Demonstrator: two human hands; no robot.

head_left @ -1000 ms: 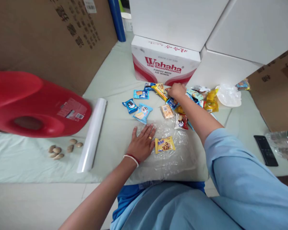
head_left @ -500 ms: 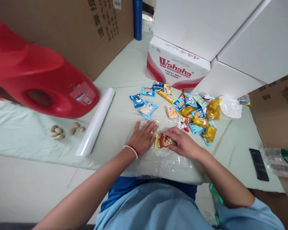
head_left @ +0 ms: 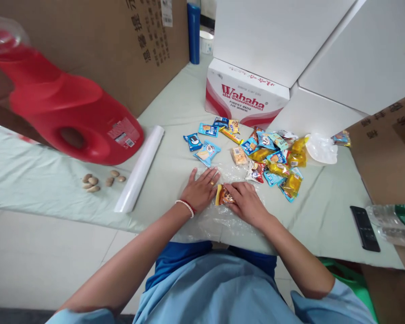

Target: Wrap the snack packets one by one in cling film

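Note:
My left hand (head_left: 200, 192) lies flat with fingers spread on a crinkled clear plastic sheet or bag (head_left: 204, 227); I cannot tell which. Just right of it, a brown snack packet (head_left: 224, 196) rests on the plastic, with a yellow edge showing at its left side. The thumb and fingers of my right hand (head_left: 248, 201) are around the packet's right part and hide it. Beyond my hands sit a clear-wrapped biscuit (head_left: 239, 155), a red and white packet (head_left: 255, 171) and a light blue packet (head_left: 207, 153).
A heap of colourful snack packets (head_left: 276, 157) lies beside a white plastic bowl (head_left: 321, 149). A Wahaba-style printed carton (head_left: 246, 96) stands behind. To the left are a white roll (head_left: 140, 168), a red jug (head_left: 87, 117) and several brown stones or nuts (head_left: 92, 181). A black remote-like object (head_left: 364, 228) lies right.
My right hand has settled lower over the brown packet, its fingers now lying across it, and the yellow packet beneath is more covered. My left hand stays flat. The camera view has shifted slightly.

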